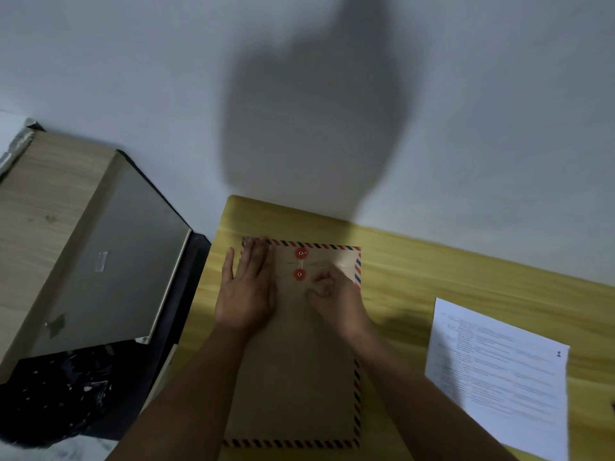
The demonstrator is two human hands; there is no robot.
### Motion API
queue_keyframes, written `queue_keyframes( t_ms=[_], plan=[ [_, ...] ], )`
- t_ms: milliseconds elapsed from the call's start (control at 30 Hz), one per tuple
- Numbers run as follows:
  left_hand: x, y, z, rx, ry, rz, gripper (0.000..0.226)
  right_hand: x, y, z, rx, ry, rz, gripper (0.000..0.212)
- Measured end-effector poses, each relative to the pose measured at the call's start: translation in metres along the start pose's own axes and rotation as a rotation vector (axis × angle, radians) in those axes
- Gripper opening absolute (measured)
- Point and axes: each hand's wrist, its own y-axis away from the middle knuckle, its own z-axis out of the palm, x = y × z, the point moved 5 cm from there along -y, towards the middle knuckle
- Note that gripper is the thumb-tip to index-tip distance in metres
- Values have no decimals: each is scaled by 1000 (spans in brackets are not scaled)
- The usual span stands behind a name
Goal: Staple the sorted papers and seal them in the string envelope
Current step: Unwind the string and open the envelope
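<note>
On the yellow surface [432, 271] at the lower middle of the frame, two hands work at the top of a brown string envelope [293, 377].

At the far left a grey laptop [116, 254] lies closed on a pale wooden board [40, 207], with dark speckled plastic [60, 387] below it. Right of that, the left hand [246, 287] lies flat with straight fingers on the envelope's upper left corner, pressing it down. The envelope, edged in red and blue stripes, lies flat with its two red string buttons [300, 263] near the top edge, between the hands. The right hand [332, 294] is blurred, its fingers curled just right of the lower button; whether it pinches the string cannot be told. At the lower right, a printed paper sheet [499, 377] lies apart from the envelope.
</note>
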Motion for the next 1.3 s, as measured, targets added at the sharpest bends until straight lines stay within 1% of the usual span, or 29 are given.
queue_keyframes(
  t_ms=[33, 100, 167, 233, 267, 300, 400, 433, 500, 567, 600, 633, 700, 733, 767, 833, 1000, 1033, 1067, 1100, 1167, 1233, 1300],
  plan=[
    [1, 0, -1, 11, 7, 2, 68, 5, 0, -10, -31, 71, 9, 24],
    [1, 0, -3, 30, 17, 1, 67, 10, -4, -27, -123, 274, 43, 15],
    [2, 0, -5, 44, 23, -3, 66, 3, -13, -43, -140, 502, -25, 6],
    [3, 0, -6, 54, 26, -4, 65, -13, -23, -55, -120, 629, -114, 15],
    [3, 0, -6, 58, 24, -5, 64, -21, -29, -59, -156, 656, -130, 19],
    [4, 0, -7, 60, 24, -4, 64, -29, -34, -59, -231, 682, -142, 23],
    [4, 0, -6, 71, 27, -6, 64, -56, -42, -36, -529, 739, -230, 29],
    [4, 0, -6, 74, 21, -5, 63, -67, -44, -24, -590, 739, -302, 29],
    [5, -1, -5, 75, 5, -3, 61, -90, -50, 3, -623, 651, -428, 25],
    [5, -1, -4, 78, 3, -3, 56, -107, -59, 22, -553, 412, -422, 23],
    [5, 0, -3, 80, -6, -2, 54, -112, -66, 26, -461, 288, -404, 24],
    [5, 0, -3, 80, -20, -2, 55, -113, -74, 26, -328, 198, -392, 24],
    [4, 1, -2, 80, -31, -4, 61, -108, -88, 14, -28, 105, -359, 19],
    [4, 1, -2, 83, -28, -2, 63, -103, -89, 5, 83, 82, -349, 18],
    [3, 0, -1, 86, -25, 1, 64, -98, -89, -4, 145, 87, -352, 19],
    [2, 0, -1, 94, -20, 1, 64, -86, -88, -19, 155, 216, -377, 21],
    [2, 0, 3, 100, -26, 0, 64, -65, -85, -36, -57, 800, -490, 28],
    [2, 0, 3, 101, -28, 0, 64, -64, -86, -38, -74, 843, -500, 29],
    [1, 0, 4, 101, -30, 1, 63, -64, -87, -40, -78, 831, -499, 30],
    [1, 1, 4, 100, -31, 3, 63, -65, -88, -42, -69, 776, -483, 30],
    [1, 1, 4, 101, -33, 5, 63, -67, -95, -49, -10, 590, -406, 29],
    [1, 1, 3, 107, -28, 2, 64, -65, -101, -58, 58, 286, -281, 29],
    [1, 1, 3, 107, -25, 2, 64, -63, -96, -59, 62, -103, -185, 30]
  ],
)
